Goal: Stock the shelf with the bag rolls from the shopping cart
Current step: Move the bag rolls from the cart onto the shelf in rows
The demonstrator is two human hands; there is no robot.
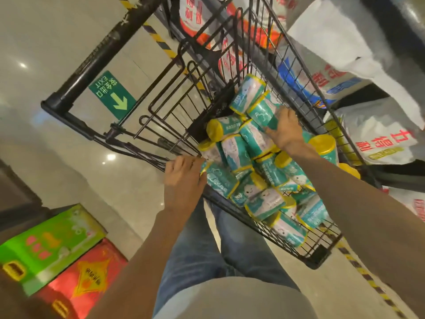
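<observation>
A black wire shopping cart (179, 104) stands in front of me, its basket filled with several teal bag rolls with yellow ends. My left hand (184, 178) is at the cart's near rim, fingers curled round the end of a teal roll (218, 180) by the wire edge. My right hand (285, 132) reaches into the basket and grips a roll (262, 110) lying near the top of the pile. More rolls (264, 203) lie stacked beneath both hands.
Shelves with white sacks printed in red (381, 143) stand to the right of the cart. A green box (50, 245) and a red box (85, 279) sit on the floor at lower left. A green exit sticker (112, 94) marks the glossy floor.
</observation>
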